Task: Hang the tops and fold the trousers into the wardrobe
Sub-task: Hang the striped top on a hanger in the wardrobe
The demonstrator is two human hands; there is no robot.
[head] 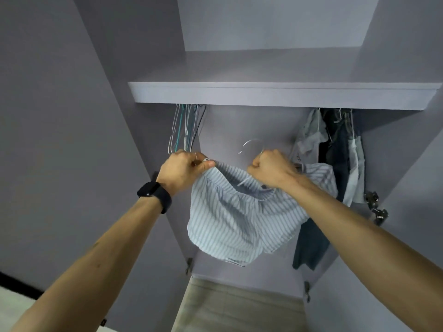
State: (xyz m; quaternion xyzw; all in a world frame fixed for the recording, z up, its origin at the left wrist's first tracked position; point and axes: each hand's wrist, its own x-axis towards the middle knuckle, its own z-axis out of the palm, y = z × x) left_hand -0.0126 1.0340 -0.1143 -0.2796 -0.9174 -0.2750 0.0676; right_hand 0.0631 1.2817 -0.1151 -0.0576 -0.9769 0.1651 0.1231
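A blue and white striped shirt (239, 219) hangs between my hands in front of the open wardrobe. My left hand (184, 168) pinches the shirt's left shoulder together with the end of a thin wire hanger. My right hand (271, 167) grips the shirt at its collar and the hanger's neck. The hanger's hook (250, 144) curves up above my right hand, apart from the rail.
Several bare wire hangers (184, 128) hang at the left under the wardrobe shelf (275, 92). Hung clothes (335, 149), dark and pale, fill the right side. Door hinges (376, 204) stick out at the right. A beige surface (239, 307) lies at the wardrobe's bottom.
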